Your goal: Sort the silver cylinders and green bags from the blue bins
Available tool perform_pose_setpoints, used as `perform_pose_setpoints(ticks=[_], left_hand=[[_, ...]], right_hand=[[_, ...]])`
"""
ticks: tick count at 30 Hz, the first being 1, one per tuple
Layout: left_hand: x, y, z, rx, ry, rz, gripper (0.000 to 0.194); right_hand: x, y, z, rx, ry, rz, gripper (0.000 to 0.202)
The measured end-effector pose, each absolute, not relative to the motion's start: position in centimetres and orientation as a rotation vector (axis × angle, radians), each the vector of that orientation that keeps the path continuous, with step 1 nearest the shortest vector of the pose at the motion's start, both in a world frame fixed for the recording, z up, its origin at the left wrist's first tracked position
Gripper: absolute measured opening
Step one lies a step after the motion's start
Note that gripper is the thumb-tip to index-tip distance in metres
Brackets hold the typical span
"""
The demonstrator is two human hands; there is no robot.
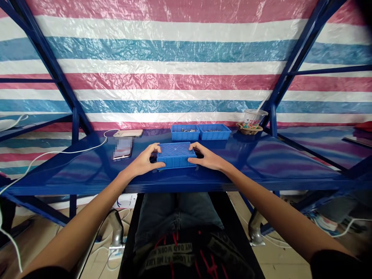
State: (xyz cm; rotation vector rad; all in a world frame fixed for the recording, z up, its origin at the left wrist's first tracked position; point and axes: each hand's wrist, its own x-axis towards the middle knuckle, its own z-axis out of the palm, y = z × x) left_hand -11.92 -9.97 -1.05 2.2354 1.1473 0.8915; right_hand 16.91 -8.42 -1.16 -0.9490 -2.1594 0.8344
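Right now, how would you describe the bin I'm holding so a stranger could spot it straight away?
Find the glossy blue table in front of the striped sheeting. Near its front edge, the left hand and right hand hold a blue bin. Unlike the two open bins behind it, it has a closed, crisscrossed face on top.

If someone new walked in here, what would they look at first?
Probably the big shiny striped sheet, red, white and blue, right behind the table. Next, the left hand and right hand holding a blue box near the front edge, in the middle. Then maybe the see-through cup with a straw, at the back right.
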Motion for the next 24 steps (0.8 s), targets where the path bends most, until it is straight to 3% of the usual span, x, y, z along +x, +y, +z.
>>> perform_pose_setpoints(ticks=[24], left_hand=[[-12.0,-11.3,-2.0,2.297,1.188,0.886,0.043]], right_hand=[[16.3,-9.4,-1.9,-0.864,-2.153,0.645,0.035]])
